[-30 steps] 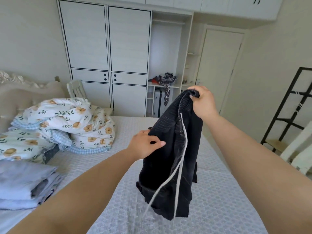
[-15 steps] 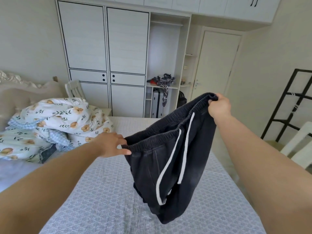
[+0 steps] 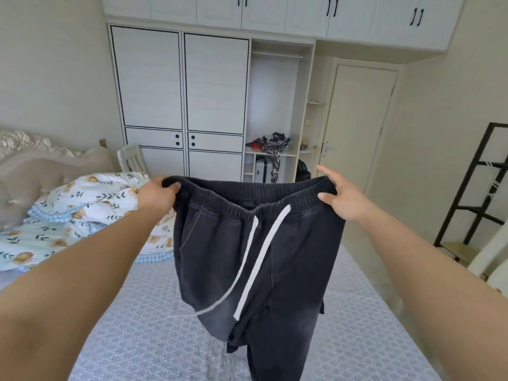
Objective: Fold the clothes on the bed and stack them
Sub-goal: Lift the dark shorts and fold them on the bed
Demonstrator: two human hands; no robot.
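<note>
Dark grey trousers with an elastic waistband and a white drawstring hang in the air above the bed. My left hand grips the left end of the waistband with curled fingers. My right hand pinches the right end between thumb and fingers, with one finger sticking out. The waistband is stretched level between both hands. The legs hang down twisted, and their lower ends run out of the bottom of the view.
A floral duvet is heaped at the left by the padded headboard. A white wardrobe stands behind the bed, a door to its right. A black ladder shelf stands at the right wall.
My left hand took the left end of the waistband and both hands pulled apart and up, spreading the trousers out flat. My view lifted, so the folded pile at the left is gone.
</note>
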